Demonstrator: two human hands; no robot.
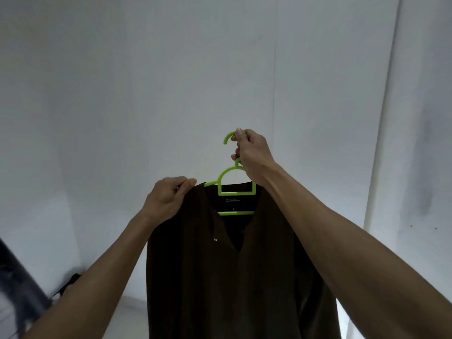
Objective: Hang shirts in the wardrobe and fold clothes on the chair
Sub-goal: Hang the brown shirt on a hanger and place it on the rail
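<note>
I see the fingers [238, 138] of my right hand [252, 157] curled tight round the neck of a lime-green plastic hanger [236, 192], just under its hook, which pokes out up and to the left of the knuckles. The fingers of my left hand [166, 200] pinch the shoulder edge of a dark brown shirt [220, 277], thumb on top, right beside the hanger's left arm, whose tip still shows bare outside the cloth.

The shirt hangs in front of me at chest height, held up in the air between both forearms. It is plain and very dark, with an open V neckline. The hanger's lower bar and inner frame show through the neck opening. The right shoulder of the shirt is hidden behind my right wrist. A small pale speck sits on the left edge of the neckline; I cannot tell what it is.

Behind it stands a white wall [146, 94], with a white panel edge [381, 143] running down the right side. A dark blurred shape [22, 277] sits low at the left.

The neck label [229, 200] carries light lettering, too small to read.
</note>
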